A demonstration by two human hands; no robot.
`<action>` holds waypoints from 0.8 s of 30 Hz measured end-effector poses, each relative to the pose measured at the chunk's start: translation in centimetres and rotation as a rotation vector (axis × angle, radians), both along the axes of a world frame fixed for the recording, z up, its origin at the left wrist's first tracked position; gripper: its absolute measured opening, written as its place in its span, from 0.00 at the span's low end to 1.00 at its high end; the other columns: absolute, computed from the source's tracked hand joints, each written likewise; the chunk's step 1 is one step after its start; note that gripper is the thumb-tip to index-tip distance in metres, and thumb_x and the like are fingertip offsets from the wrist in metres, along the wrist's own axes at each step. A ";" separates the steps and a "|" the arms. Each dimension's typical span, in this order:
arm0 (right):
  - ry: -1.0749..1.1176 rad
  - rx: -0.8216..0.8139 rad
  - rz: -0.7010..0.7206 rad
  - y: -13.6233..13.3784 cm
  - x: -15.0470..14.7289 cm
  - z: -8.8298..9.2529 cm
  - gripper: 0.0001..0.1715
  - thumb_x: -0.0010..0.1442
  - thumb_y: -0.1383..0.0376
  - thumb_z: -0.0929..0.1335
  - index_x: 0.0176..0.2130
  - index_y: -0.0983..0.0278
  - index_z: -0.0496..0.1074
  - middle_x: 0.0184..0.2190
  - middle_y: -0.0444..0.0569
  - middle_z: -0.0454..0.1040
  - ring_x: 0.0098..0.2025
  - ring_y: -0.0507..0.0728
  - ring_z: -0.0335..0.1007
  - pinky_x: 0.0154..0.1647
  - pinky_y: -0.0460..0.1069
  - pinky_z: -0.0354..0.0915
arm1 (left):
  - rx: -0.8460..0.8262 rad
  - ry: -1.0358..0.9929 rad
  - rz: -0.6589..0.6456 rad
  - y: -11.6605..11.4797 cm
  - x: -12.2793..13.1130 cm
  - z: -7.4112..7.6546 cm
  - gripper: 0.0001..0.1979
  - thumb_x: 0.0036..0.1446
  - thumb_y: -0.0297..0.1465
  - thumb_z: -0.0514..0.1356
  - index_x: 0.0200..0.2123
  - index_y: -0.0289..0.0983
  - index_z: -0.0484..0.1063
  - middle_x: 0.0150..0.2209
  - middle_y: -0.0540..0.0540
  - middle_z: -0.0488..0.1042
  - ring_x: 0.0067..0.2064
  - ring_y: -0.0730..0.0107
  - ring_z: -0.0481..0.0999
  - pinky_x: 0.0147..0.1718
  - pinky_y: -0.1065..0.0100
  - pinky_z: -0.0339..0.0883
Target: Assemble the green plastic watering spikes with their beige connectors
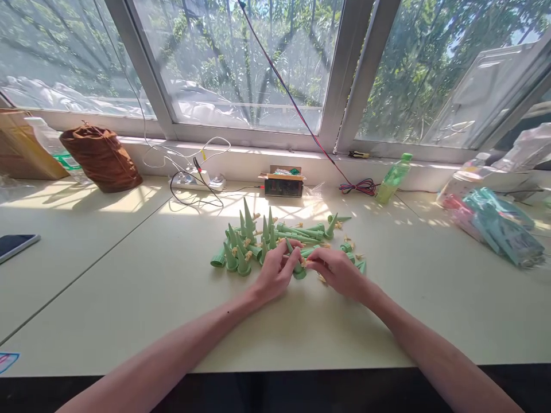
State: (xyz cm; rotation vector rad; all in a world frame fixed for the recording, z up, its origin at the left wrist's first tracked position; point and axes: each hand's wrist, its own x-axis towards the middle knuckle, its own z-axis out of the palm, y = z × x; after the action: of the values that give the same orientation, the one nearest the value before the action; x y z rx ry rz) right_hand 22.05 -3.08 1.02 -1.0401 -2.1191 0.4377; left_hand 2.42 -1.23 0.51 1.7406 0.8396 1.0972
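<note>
Left hand [275,276] curled around a green cone [297,267], right hand [341,273] pinching its beige fitting [305,263], heap of cones [253,241] just beyond both hands, pale counter [129,287] beneath.

No legible text — none anywhere.

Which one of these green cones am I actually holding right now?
The cone at the near edge of the pile, gripped by your left hand, your right hand touching its side. All others lie or stand loose on the table.
</note>
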 end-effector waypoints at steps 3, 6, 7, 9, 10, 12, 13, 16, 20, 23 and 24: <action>-0.003 -0.004 -0.009 0.0 0.0 0.0 0.16 0.71 0.58 0.63 0.32 0.63 0.68 0.24 0.43 0.70 0.25 0.51 0.61 0.27 0.46 0.57 | 0.020 -0.004 -0.007 0.0 0.0 -0.1 0.19 0.68 0.46 0.52 0.45 0.34 0.67 0.29 0.50 0.70 0.18 0.83 0.59 0.16 0.76 0.51; -0.013 -0.008 -0.017 -0.1 -0.1 0.1 0.18 0.71 0.57 0.62 0.32 0.63 0.68 0.24 0.43 0.70 0.25 0.51 0.61 0.28 0.46 0.58 | 0.083 0.025 -0.020 0.0 -0.2 -0.2 0.17 0.69 0.43 0.52 0.45 0.34 0.66 0.29 0.50 0.70 0.19 0.82 0.59 0.18 0.76 0.52; -0.019 -0.010 -0.017 -0.1 -0.1 0.2 0.18 0.71 0.57 0.62 0.32 0.63 0.68 0.24 0.43 0.70 0.25 0.51 0.61 0.28 0.46 0.58 | 0.114 0.036 -0.022 0.0 -0.2 -0.2 0.16 0.69 0.42 0.52 0.45 0.34 0.66 0.29 0.50 0.70 0.19 0.82 0.59 0.18 0.76 0.53; -0.026 -0.012 -0.017 -0.1 -0.1 0.3 0.19 0.72 0.57 0.61 0.31 0.62 0.67 0.24 0.43 0.69 0.25 0.51 0.61 0.28 0.47 0.58 | 0.173 0.051 -0.023 0.0 -0.3 -0.1 0.15 0.69 0.40 0.52 0.45 0.34 0.66 0.28 0.50 0.69 0.20 0.82 0.60 0.19 0.76 0.54; -0.027 -0.011 -0.017 -0.2 -0.1 0.3 0.20 0.72 0.56 0.61 0.31 0.62 0.67 0.23 0.43 0.69 0.25 0.52 0.60 0.28 0.47 0.58 | 0.202 0.053 -0.020 0.0 -0.3 -0.1 0.14 0.69 0.40 0.52 0.45 0.34 0.66 0.27 0.51 0.68 0.20 0.81 0.61 0.19 0.76 0.54; -0.028 -0.006 -0.016 -0.2 -0.1 0.4 0.21 0.72 0.55 0.61 0.30 0.62 0.67 0.23 0.43 0.69 0.24 0.52 0.60 0.28 0.47 0.58 | 0.261 0.058 -0.009 0.0 -0.3 -0.2 0.13 0.70 0.38 0.52 0.45 0.34 0.67 0.26 0.52 0.66 0.21 0.80 0.61 0.19 0.76 0.52; -0.028 -0.003 -0.016 -0.2 -0.1 0.4 0.21 0.72 0.55 0.60 0.30 0.62 0.66 0.23 0.43 0.69 0.24 0.52 0.60 0.28 0.47 0.58 | 0.293 0.062 -0.003 0.0 -0.3 -0.2 0.13 0.70 0.38 0.52 0.44 0.34 0.67 0.25 0.53 0.65 0.20 0.81 0.61 0.18 0.77 0.51; -0.030 -0.002 -0.015 -0.2 -0.1 0.5 0.22 0.72 0.54 0.60 0.30 0.62 0.66 0.23 0.43 0.68 0.24 0.52 0.60 0.28 0.46 0.58 | 0.388 0.075 0.024 0.0 -0.2 -0.4 0.11 0.69 0.36 0.52 0.44 0.34 0.68 0.23 0.55 0.62 0.19 0.82 0.58 0.17 0.77 0.48; -0.021 0.005 -0.006 -0.2 0.0 0.5 0.23 0.73 0.54 0.59 0.30 0.62 0.65 0.22 0.43 0.67 0.24 0.51 0.59 0.27 0.46 0.57 | 0.488 0.094 0.073 -0.1 -0.2 -0.4 0.10 0.69 0.34 0.54 0.47 0.34 0.69 0.26 0.52 0.68 0.18 0.83 0.58 0.17 0.76 0.49; -0.014 0.013 -0.001 -0.1 0.0 0.5 0.23 0.73 0.54 0.59 0.31 0.63 0.66 0.23 0.43 0.68 0.24 0.51 0.59 0.27 0.46 0.57 | 0.558 0.098 0.061 -0.2 -0.2 -0.4 0.11 0.68 0.31 0.54 0.50 0.35 0.70 0.32 0.48 0.73 0.20 0.82 0.60 0.19 0.76 0.54; -0.016 0.014 0.000 -0.1 0.0 0.4 0.23 0.73 0.54 0.59 0.31 0.63 0.67 0.23 0.43 0.68 0.24 0.51 0.59 0.27 0.46 0.57 | 0.577 0.097 0.052 -0.2 -0.2 -0.4 0.11 0.68 0.30 0.54 0.51 0.36 0.70 0.33 0.47 0.74 0.20 0.82 0.61 0.20 0.76 0.55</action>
State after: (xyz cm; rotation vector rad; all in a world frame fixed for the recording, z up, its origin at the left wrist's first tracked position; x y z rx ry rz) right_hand 22.06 -3.17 1.47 -1.0391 -2.1327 0.4154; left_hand 2.21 -1.41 0.10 2.2688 0.6646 1.3931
